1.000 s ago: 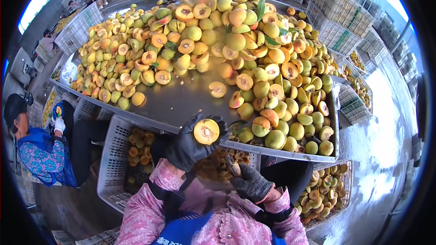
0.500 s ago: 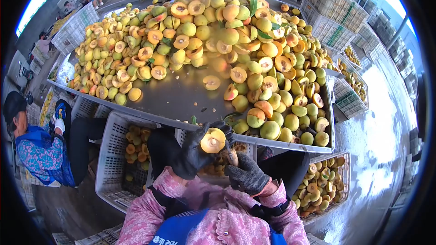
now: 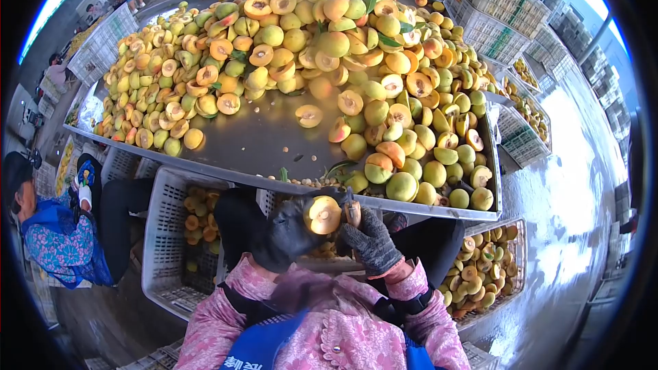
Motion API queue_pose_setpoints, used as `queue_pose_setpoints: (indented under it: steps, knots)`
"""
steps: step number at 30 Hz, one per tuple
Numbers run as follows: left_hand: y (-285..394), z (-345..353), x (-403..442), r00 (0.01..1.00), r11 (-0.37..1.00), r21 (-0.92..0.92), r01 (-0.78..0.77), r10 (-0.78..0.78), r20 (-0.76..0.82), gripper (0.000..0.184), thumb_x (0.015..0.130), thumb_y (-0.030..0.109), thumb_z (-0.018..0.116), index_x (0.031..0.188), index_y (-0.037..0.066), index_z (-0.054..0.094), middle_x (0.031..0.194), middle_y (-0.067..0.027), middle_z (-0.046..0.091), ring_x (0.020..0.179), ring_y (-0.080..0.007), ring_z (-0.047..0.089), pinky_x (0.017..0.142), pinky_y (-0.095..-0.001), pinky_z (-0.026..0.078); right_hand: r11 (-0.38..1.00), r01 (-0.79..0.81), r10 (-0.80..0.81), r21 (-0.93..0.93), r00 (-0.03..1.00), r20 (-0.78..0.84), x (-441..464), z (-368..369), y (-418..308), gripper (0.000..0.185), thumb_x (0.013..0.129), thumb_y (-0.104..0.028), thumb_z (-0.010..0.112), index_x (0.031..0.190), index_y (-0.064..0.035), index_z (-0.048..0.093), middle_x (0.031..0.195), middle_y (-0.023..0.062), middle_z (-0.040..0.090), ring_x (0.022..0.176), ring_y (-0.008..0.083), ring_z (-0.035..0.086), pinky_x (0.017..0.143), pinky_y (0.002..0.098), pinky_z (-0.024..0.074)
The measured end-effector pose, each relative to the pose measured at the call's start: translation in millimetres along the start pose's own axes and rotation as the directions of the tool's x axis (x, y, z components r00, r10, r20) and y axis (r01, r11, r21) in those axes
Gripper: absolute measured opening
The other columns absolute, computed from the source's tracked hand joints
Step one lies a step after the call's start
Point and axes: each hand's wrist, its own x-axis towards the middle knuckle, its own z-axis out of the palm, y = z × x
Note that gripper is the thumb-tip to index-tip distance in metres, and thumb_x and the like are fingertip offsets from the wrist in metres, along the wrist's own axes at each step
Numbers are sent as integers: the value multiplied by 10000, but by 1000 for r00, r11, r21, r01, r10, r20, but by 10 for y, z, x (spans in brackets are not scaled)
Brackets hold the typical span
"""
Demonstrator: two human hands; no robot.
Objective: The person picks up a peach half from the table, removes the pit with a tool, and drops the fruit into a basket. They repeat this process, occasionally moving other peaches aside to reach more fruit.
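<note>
My left hand [image 3: 286, 231], in a black glove, holds a halved yellow fruit [image 3: 322, 215] with its cut face up. Close beside it on the right, my right hand [image 3: 372, 242], in a dark grey glove, grips the wooden handle of a small tool [image 3: 353, 213]. The tool's upper end is too small to make out. Both hands are just below the near edge of a metal table [image 3: 240, 147], which bears a large heap of whole and halved fruit [image 3: 288, 44]. One halved fruit [image 3: 309, 116] lies apart on the bare metal.
A grey crate [image 3: 161, 233] with fruit stands at my left, and another crate of fruit [image 3: 483, 274] at my right. A co-worker [image 3: 65, 233] sits at the far left. Stacked crates [image 3: 497, 10] stand behind the table at the right.
My right hand has moved up, bringing the tool beside the halved fruit. My left hand has moved slightly down with the fruit. The table appears shifted left and up in view.
</note>
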Motion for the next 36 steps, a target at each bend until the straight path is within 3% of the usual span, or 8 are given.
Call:
queue_pose_setpoints:
  steps: [3,7,11,14,21,26,29,36]
  knots:
    - [-82,56,1,990,964,-265,15,-52,-132,305,867,29,481,1169,-16,469,1137,-119,544,1042,-197,540,914,-318,446,939,219,-222,-267,975,18,35,-29,106,374,858,-87,558,1208,-36,438,875,-12,520,729,68,502,613,226,445]
    - [-155,131,-26,965,809,-587,-33,-127,-229,250,904,67,453,1133,-27,486,1132,-122,545,1060,-207,526,928,-324,436,970,-243,243,15,970,14,-124,53,-214,326,855,-80,562,1162,-64,453,841,-11,520,699,72,518,568,237,449]
    - [-302,142,25,945,587,-810,4,-266,-188,267,910,92,455,1149,-26,484,1130,-132,544,1071,-220,518,938,-334,428,973,4,21,-230,994,105,-188,47,12,168,850,-53,532,1009,-29,482,883,81,556,801,212,540,701,323,436]
    - [-363,162,-40,968,792,-607,-57,-106,-228,313,880,73,509,1174,-27,474,1129,-145,547,1056,-226,530,931,-332,426,844,9,79,-537,987,140,-192,49,89,235,845,-72,558,1063,-92,472,822,28,520,691,116,506,580,267,435]
    - [-695,208,-169,956,966,-250,-62,-14,-294,400,832,47,579,1203,-28,448,1154,-172,537,1020,-232,553,887,-324,445,803,164,-80,-573,982,169,-192,194,-49,199,850,-75,536,1025,-11,467,869,115,516,791,204,494,714,343,429]
    - [-724,280,-135,947,862,-507,-27,-140,-288,334,867,31,516,1191,-23,452,1142,-166,537,1006,-220,554,874,-320,449,671,306,-200,-676,952,233,-159,257,-73,250,856,-75,511,1081,-10,423,880,127,505,776,235,506,703,351,431]
    - [-581,305,-161,938,965,-253,-65,-28,-345,297,887,28,475,1179,-25,459,1123,-156,537,983,-208,556,867,-320,450,535,232,30,-812,956,293,-117,193,140,604,850,-83,464,1383,-2,192,1063,193,471,850,322,527,788,364,429]
    - [-457,405,-83,883,822,-569,-26,-248,-399,235,915,128,417,1057,-19,534,972,-71,579,863,-136,556,778,-277,461,771,44,109,-635,974,200,-29,380,32,542,854,-86,468,1336,34,251,911,176,512,824,312,524,742,345,423]
